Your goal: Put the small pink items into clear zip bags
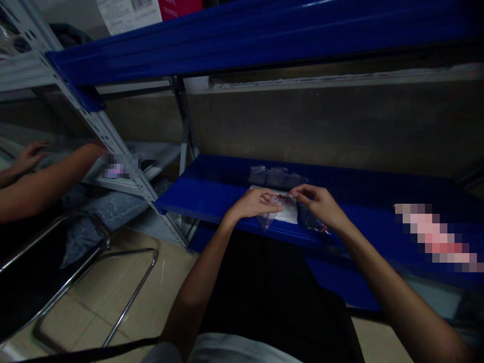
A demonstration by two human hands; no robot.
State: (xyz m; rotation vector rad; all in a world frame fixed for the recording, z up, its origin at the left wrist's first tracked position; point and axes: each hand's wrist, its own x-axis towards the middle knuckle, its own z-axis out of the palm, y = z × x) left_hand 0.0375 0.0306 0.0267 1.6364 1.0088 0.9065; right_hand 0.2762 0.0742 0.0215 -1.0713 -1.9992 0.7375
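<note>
My left hand (259, 202) is closed on a small clear plastic bag (266, 220), whose lower corner hangs down over the shelf's front edge. Small dark red bits show near the fingertips, too small to name. Opposite it, my right hand (315, 200) pinches at the end of these bits; what its fingertips hold I cannot make out. Beneath both hands lies a white sheet (289, 214) on the blue shelf (219, 176). Just under the right wrist is another clear bag (312, 220) with dark contents. Several flat clear bags (278, 176) lie behind the hands.
A blue upper shelf beam (245, 43) crosses above the hands. A grey slotted post (113, 136) stands at the left. Beyond it a co-worker's arm (56, 176) reaches over another shelf, beside a metal-framed chair (132, 252). A blurred-out pinkish item (431, 234) lies at the right.
</note>
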